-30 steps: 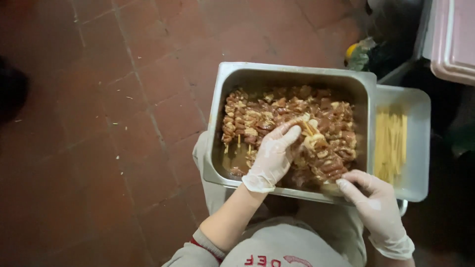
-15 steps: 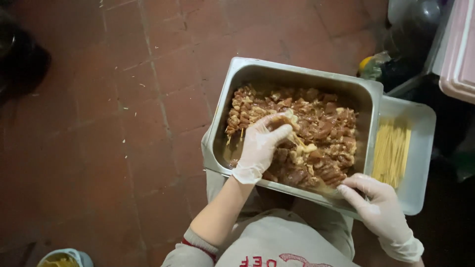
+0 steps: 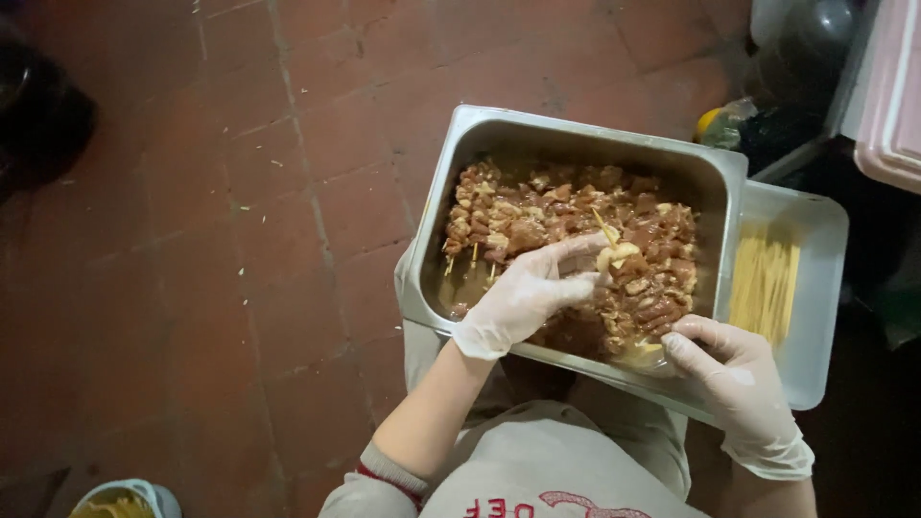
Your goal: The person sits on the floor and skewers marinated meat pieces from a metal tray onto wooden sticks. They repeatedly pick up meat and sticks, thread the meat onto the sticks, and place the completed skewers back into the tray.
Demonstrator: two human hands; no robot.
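A deep steel pan (image 3: 499, 129) rests on my lap, filled with marinated meat chunks (image 3: 566, 216); finished skewers (image 3: 475, 235) lie at its left end. My left hand (image 3: 528, 297), in a clear glove, is inside the pan and pinches a wooden skewer (image 3: 606, 233) with a pale piece of meat on it. My right hand (image 3: 734, 379), also gloved, sits at the pan's near right edge, fingers curled over meat pieces; what it grips is hidden.
A shallow tray (image 3: 815, 288) with bare wooden skewers (image 3: 765, 283) sits right of the pan. The floor is red-brown tile (image 3: 240, 240). Dark bags and a pink crate (image 3: 892, 86) stand at the upper right. A small bucket (image 3: 120, 499) shows at the bottom left.
The view has shifted left and down slightly. My left hand stays in the meat and now holds a skewer up with a pale piece on it. My right hand has barely moved.
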